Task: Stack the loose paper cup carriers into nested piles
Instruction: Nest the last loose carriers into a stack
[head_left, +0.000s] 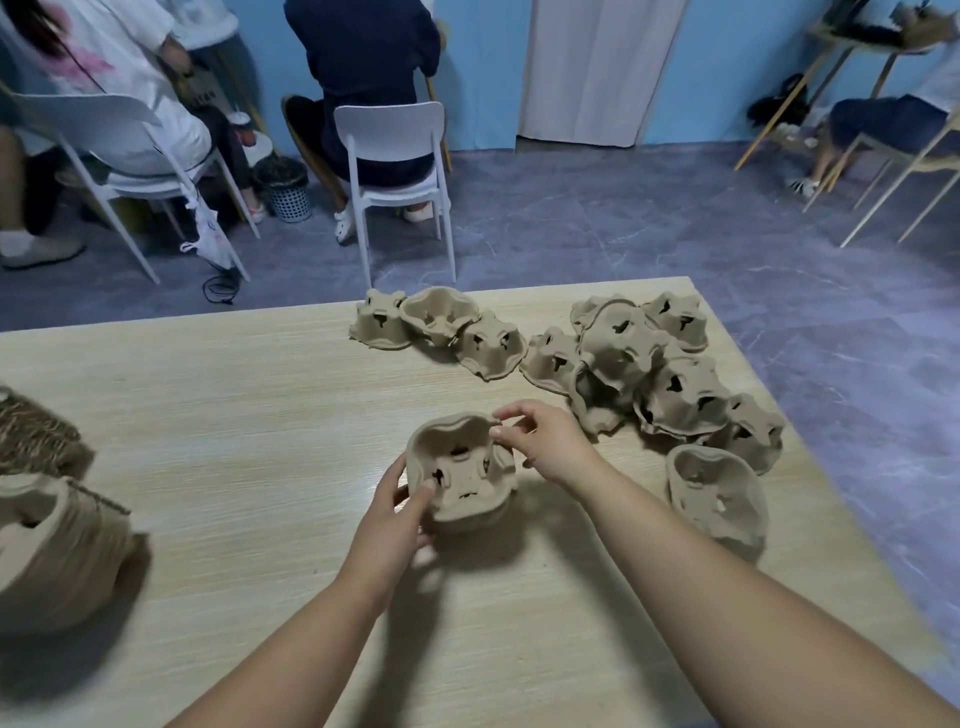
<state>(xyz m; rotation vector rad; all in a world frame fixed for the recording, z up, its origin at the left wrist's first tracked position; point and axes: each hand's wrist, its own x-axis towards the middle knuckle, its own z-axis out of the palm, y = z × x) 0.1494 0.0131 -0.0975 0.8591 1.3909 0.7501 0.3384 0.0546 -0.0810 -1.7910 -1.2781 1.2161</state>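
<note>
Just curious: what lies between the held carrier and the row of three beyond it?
Only bare table between held carrier and that row, in the head view.

A shared workroom is showing here — people (363, 47) are sitting on white plastic chairs (389, 124) by pale blue walls (478, 67), and brown moulded-pulp cup carriers (623, 348) are lying heaped on a light wood-grain counter (234, 415).
</note>
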